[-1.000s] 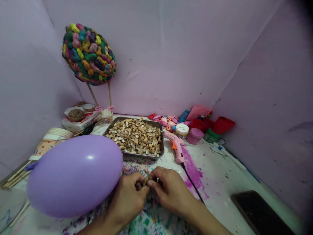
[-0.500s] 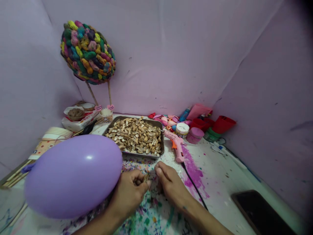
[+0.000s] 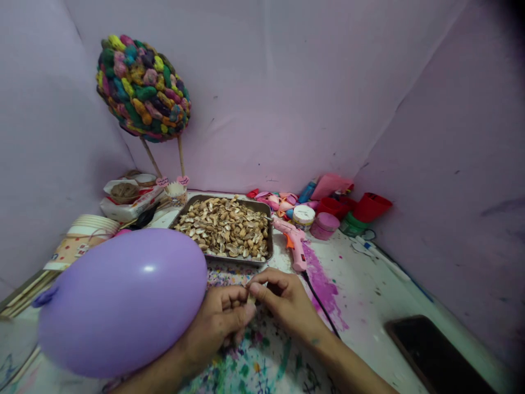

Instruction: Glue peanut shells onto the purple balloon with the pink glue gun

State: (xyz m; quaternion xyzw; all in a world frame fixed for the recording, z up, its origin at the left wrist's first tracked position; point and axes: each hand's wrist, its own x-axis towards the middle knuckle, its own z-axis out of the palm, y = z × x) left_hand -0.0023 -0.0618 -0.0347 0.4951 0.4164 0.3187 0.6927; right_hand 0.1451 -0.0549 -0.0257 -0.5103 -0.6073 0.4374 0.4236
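Note:
My left hand (image 3: 225, 314) is closed, pinching a small tan peanut shell (image 3: 251, 299) that its fingers mostly cover. Thumb and forefinger of my right hand (image 3: 283, 298) close on the same shell from the other side, so the fingertips of both hands meet. A purple inflated balloon (image 3: 123, 301) lies against my left wrist and forearm. Just beyond my hands is a metal tray (image 3: 233, 260) heaped with peanut shells (image 3: 225, 227). To the right of the tray rests a pink glue gun (image 3: 297, 249), its black cord running past my right wrist.
A colourful peanut-shell balloon shape (image 3: 143, 90) stands on sticks at the back left. Paper cups (image 3: 82, 241) lie at left. Deflated balloons (image 3: 283, 202), paint jars (image 3: 324, 225) and red cups (image 3: 371, 208) line the back right. A phone (image 3: 426, 350) lies at right.
My right hand has moved left to meet my left hand, and its fingers now touch the shell. The balloon has shifted slightly, showing more of its knot.

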